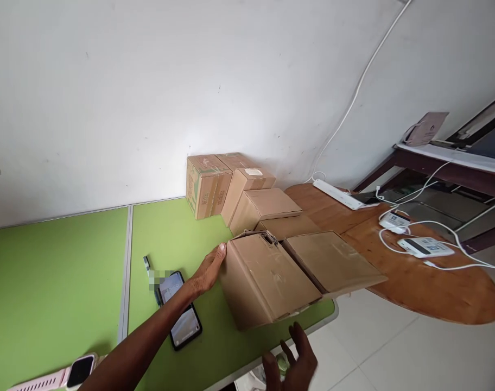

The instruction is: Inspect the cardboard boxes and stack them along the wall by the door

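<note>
My left hand (209,270) grips the far left corner of a brown cardboard box (280,274), thumb on the top edge and fingers hidden behind its side. The box sits at a tilt over the right end of the green table. I cannot tell whether its base touches the surface. A wide cardboard flap (332,259) sticks out from its right side, and the top edge near my thumb is torn. My right hand (292,361) is below the near edge of the box, apart from it, with fingers curved and spread and nothing in them.
Several closed cartons (210,187) stand behind, by the wall. A phone (184,320), a pen (146,263) and a pink-strapped smartwatch (80,372) lie on the green table (60,282). The wooden table (446,293) at right holds a power strip (341,194), white cabled devices (426,247) and loose cords.
</note>
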`<state>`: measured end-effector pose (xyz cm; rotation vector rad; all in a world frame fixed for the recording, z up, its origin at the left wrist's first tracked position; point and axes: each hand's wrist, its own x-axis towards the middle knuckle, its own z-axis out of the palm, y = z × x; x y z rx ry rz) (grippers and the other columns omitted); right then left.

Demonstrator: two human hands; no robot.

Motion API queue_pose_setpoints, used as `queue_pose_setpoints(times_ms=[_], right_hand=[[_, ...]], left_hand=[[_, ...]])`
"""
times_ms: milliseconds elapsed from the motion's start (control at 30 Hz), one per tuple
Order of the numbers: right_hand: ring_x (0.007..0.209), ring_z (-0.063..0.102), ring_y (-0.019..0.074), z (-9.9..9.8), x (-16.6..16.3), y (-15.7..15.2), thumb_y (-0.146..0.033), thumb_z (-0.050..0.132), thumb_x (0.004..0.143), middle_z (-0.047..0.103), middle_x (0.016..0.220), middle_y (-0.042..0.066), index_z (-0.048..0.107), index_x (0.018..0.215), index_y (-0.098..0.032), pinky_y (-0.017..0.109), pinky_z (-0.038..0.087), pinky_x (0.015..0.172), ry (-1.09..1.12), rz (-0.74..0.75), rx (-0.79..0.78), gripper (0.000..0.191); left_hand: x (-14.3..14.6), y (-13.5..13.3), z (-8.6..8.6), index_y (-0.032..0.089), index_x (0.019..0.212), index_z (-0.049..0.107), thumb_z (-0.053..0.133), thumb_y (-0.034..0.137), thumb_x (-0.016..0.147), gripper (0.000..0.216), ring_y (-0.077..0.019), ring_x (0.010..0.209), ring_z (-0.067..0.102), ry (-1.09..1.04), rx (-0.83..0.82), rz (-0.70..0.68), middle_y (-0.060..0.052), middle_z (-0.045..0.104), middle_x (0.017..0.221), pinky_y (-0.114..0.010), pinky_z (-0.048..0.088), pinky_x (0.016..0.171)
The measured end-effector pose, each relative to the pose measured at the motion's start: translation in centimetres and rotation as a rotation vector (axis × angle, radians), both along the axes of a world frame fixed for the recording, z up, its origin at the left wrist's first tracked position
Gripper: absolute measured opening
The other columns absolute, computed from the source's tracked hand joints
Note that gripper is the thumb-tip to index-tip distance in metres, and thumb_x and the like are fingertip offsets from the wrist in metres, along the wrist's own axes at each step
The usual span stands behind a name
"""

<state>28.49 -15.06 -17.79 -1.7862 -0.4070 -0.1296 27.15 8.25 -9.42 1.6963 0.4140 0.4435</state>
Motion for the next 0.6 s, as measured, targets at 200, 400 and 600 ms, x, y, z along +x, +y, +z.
queue_pose_setpoints(times_ms=[200, 400, 600], right_hand=[[0.139, 0.048, 0.0462, 4.3, 0.4, 2.7, -0.062, 0.078, 0.090, 0.045, 0.154, 0.023, 0.030, 0.170, -0.023, 0.069, 0.042, 0.113, 0.018, 0.093, -0.022, 0.102], [0.108, 0.061, 0.0346, 11.6, 1.1, 1.5, -0.062, 0.050, 0.105, 0.057, 0.137, 0.016, 0.046, 0.169, -0.030, 0.054, 0.053, 0.091, -0.399, 0.461, -0.026, 0.071], [0.162, 0.031, 0.0420, 15.4, -0.4, 6.3, -0.082, 0.050, 0.099, 0.036, 0.176, 0.003, 0.053, 0.163, -0.041, 0.061, 0.029, 0.129, -0.262, 0.874, 0.187, 0.075]], left_hand=[[-5.1, -2.8, 1.6, 0.025, 0.130, 0.081, 0.036, 0.078, 0.106, 0.074, -0.0409, 0.129, 0.068, -0.088, 0.045, -0.004, -0.014, 0.079, 0.127, -0.059, 0.050, 0.118], [-14.7, -2.0, 6.4, 0.019, 0.118, 0.083, 0.038, 0.093, 0.095, 0.089, -0.0403, 0.114, 0.074, -0.022, -0.021, 0.168, -0.017, 0.081, 0.115, -0.056, 0.060, 0.102], [-21.3, -1.4, 8.6, 0.019, 0.139, 0.075, 0.043, 0.095, 0.093, 0.094, -0.0418, 0.135, 0.069, -0.015, -0.487, 0.347, -0.018, 0.081, 0.129, -0.056, 0.056, 0.113]])
